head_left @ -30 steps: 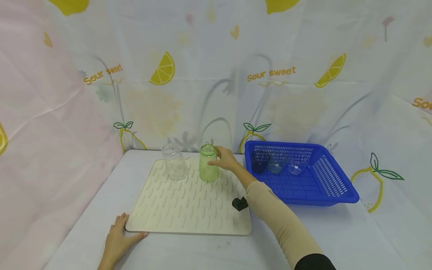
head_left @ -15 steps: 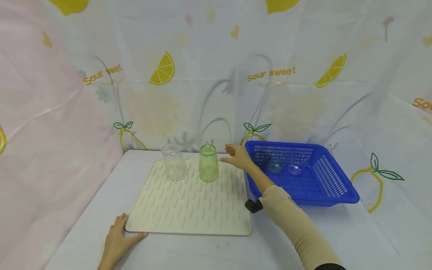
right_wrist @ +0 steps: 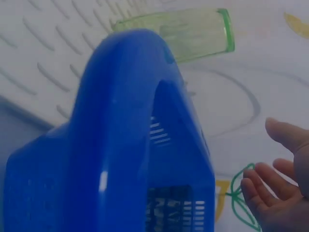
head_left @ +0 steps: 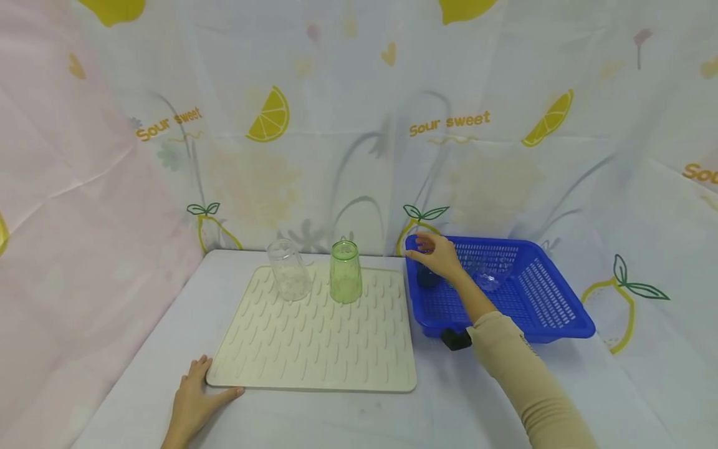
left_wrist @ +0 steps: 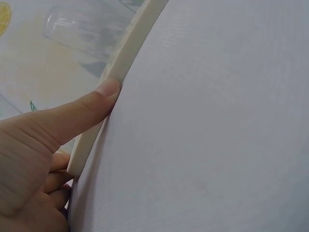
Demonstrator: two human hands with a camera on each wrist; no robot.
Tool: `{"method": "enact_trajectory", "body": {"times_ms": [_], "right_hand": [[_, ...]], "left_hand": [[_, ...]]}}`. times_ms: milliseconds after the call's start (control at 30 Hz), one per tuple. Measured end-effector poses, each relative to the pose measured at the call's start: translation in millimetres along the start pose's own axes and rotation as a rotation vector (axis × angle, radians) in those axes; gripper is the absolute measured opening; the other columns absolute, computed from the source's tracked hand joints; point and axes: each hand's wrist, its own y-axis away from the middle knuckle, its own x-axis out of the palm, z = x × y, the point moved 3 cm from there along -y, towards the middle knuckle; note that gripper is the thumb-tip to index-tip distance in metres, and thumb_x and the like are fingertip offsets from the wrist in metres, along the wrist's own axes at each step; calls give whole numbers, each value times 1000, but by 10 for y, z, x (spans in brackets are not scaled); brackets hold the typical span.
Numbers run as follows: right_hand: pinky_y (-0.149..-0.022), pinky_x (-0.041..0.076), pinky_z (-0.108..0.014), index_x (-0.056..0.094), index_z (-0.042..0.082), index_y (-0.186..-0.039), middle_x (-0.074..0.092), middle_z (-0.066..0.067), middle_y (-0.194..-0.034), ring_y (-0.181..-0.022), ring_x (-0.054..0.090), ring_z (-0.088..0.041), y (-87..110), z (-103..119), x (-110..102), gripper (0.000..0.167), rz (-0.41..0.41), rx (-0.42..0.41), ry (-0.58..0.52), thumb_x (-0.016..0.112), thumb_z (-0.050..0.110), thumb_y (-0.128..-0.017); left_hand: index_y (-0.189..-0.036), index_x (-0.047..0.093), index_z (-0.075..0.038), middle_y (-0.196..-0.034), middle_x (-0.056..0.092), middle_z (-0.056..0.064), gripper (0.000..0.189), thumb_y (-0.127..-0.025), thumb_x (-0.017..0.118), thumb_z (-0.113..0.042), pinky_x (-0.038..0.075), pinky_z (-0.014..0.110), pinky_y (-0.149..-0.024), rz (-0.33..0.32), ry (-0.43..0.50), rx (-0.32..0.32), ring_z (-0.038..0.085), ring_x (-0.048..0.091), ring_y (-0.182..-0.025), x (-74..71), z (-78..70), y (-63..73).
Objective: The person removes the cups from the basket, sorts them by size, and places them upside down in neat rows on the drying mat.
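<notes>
Our right hand [head_left: 440,257], fingers loosely bent and thumb apart, hangs by the blue plastic basket [head_left: 563,305] where a dark glass cup [head_left: 428,278] sits. Our spread left hand [head_left: 193,398] touches the corner of the bumpy cream mat [head_left: 314,337].

We see that the mat [head_left: 314,349] is cream, the basket [head_left: 552,299] blue, one glass [head_left: 345,277] green, and the white backdrop [head_left: 336,156] lemon-patterned.

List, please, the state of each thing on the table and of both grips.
Mat: flat on the table, patterned side up.
Green glass: standing on the mat, narrower end up.
Clear glass: standing on the mat.
Blue basket: upright, open at the top.
Dark cup: inside the basket, partly hidden.
Clear cup: inside the basket, orientation unclear.
Left grip: touching the mat's corner.
Right grip: open, holding nothing.
</notes>
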Motion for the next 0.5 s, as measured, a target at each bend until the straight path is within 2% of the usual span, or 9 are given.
{"method": "enact_trajectory", "body": {"times_ms": [333,500], "right_hand": [[-98,43,-54,39,-10,-136,46,-30,-134,-120,47,-44,114,-307,-135,61,-19,124,108,62,26,-91],[-100,41,-55,36,-11,-137,42,-31,-138,-122,44,-45,136,-465,-133,68,-4,152,157,64,29,-89]], "left_hand": [[-132,29,23,-139,18,45,97,-68,82,-27,4,67,-108,-24,5,28,59,9,-132,4,8,8],[-132,28,23,-140,18,45,97,-69,82,-27,3,67,-108,-16,4,26,58,8,-132,2,-4,9]]}}
